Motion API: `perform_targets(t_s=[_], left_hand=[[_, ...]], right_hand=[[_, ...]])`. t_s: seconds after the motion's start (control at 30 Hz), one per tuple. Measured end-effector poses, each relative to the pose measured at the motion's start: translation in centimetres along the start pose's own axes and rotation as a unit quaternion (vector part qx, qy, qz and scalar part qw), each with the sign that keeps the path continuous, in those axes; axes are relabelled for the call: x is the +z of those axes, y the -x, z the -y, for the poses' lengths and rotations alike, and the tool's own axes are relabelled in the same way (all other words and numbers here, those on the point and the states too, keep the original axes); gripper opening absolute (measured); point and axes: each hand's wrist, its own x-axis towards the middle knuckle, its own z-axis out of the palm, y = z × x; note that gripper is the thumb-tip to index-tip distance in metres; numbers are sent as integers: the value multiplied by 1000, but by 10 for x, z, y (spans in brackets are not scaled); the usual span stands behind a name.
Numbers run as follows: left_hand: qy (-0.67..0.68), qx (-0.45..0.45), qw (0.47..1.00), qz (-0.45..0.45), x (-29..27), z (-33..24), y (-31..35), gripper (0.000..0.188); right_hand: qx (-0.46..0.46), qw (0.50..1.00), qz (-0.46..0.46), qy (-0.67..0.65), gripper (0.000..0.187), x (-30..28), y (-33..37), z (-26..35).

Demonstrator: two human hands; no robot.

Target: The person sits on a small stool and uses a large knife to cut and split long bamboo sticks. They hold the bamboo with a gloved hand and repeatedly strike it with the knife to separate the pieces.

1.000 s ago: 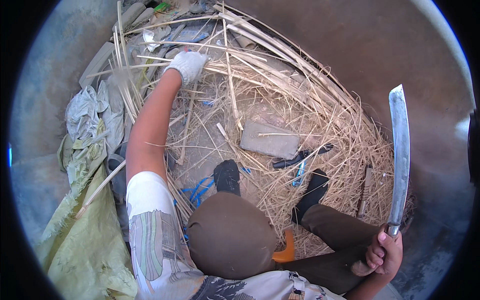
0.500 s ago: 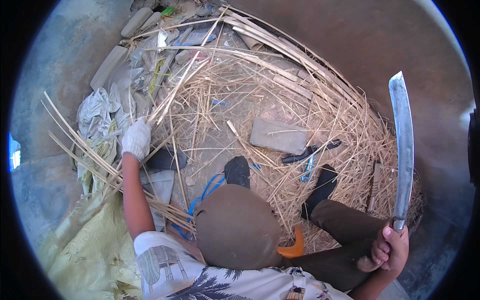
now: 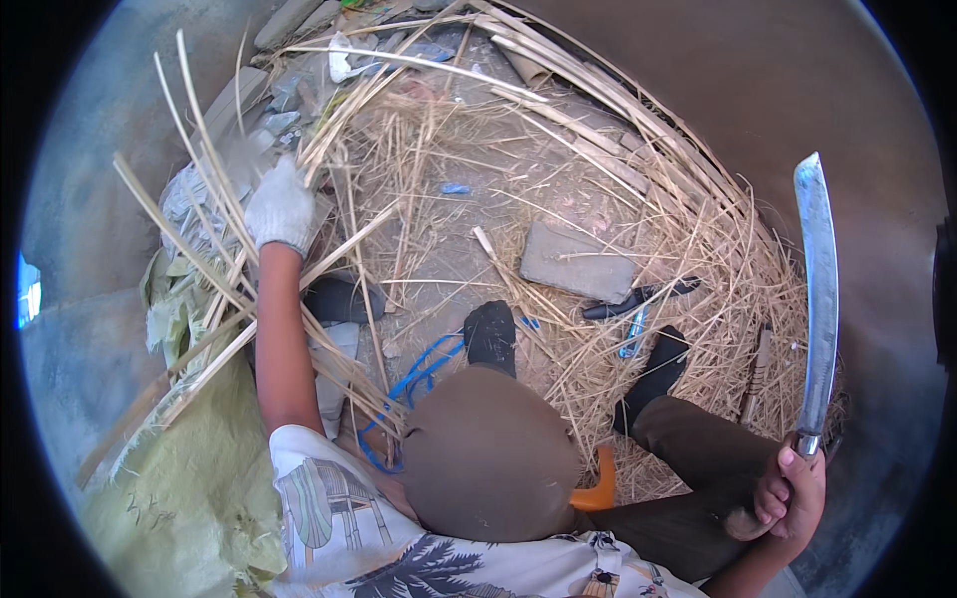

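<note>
My left hand (image 3: 281, 206), in a white knit glove, is closed at the near end of a bundle of thin bamboo strips (image 3: 344, 125) reaching away to the far side. Its fingertips are hidden behind the glove's back. More long pale strips (image 3: 214, 184) fan out on the left and cross under my forearm. My bare right hand (image 3: 783, 493) grips a machete (image 3: 819, 289) at the lower right, its long blade pointing up and slightly curved. The machete stays apart from the strips, near the right wall.
A grey brick (image 3: 578, 261) lies among bamboo shavings, beside a black-handled tool (image 3: 638, 299) and a light-blue cutter (image 3: 634, 331). Another knife-like tool (image 3: 758, 374) rests near the right wall. Long strips (image 3: 618, 110) line the far wall; a yellowish sack (image 3: 199, 488) lies at left.
My left hand has moved slightly away and to the right. The strips at the left have swung up and shifted. My right hand still holds the machete, nearly unmoved.
</note>
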Motion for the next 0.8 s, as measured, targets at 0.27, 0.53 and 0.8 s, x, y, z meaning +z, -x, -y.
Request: perform_targets(t_s=[0.27, 0.53, 0.8], left_hand=[[15, 44, 989, -139, -86, -43, -91, 38], [-110, 101, 923, -354, -147, -25, -163, 26], [-112, -127, 985, -36, 19, 78, -76, 39]], right_hand=[[-9, 1000, -18, 0, 19, 26, 0, 4], [1, 999, 38, 18, 18, 32, 1, 4], [7, 999, 33, 38, 19, 28, -4, 6]])
